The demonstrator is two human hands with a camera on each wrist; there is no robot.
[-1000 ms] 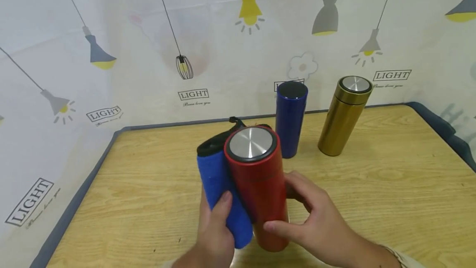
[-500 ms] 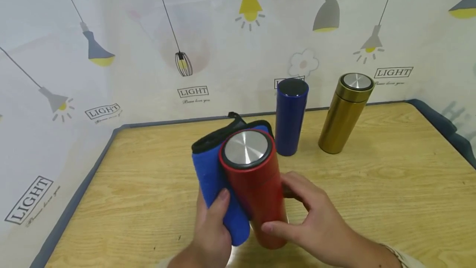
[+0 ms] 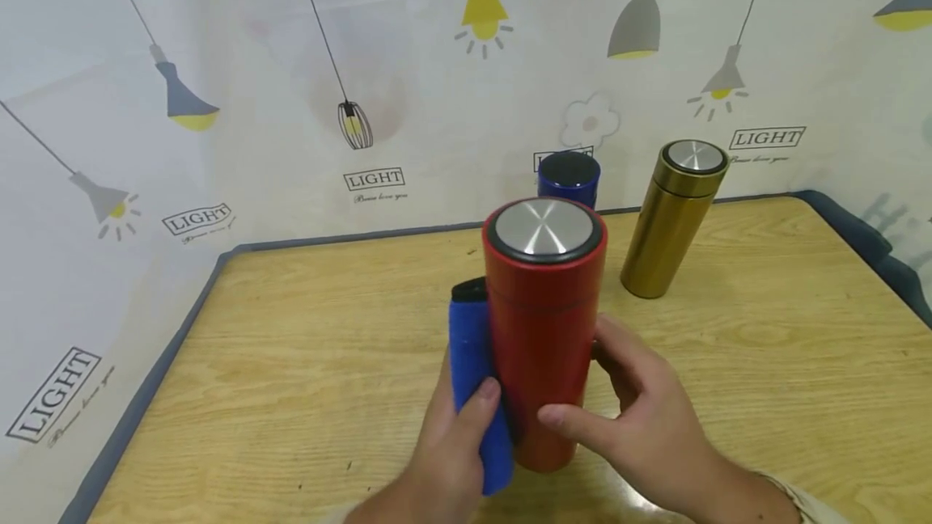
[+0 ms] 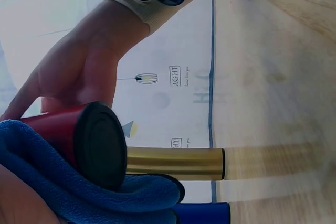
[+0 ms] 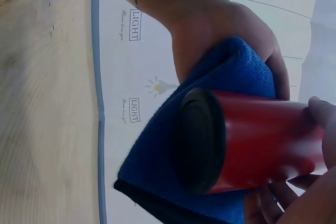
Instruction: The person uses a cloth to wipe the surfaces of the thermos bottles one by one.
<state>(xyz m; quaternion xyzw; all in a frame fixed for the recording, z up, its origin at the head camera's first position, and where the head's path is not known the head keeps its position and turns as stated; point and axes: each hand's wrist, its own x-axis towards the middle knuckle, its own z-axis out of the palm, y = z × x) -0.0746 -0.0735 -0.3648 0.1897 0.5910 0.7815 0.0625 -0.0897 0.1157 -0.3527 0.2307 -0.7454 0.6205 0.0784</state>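
A red thermos bottle with a brushed silver lid is held up in front of the person, clear of the tabletop in both wrist views. My right hand grips its right side, thumb in front and fingers behind. In my left hand is a folded blue cloth with black edging, its thumb across the front. The cloth presses along the bottle's left side and, in the right wrist view, wraps behind the red body. The black base of the red bottle shows there.
A blue thermos bottle stands at the back, partly hidden behind the red one. To its right stands a gold thermos bottle. The wooden table meets a printed wall covering at its dark rear edge.
Both hands have moved right with the red bottle and blue cloth. The bottle is higher and more upright, now covering much of the blue bottle, and less of the cloth shows.
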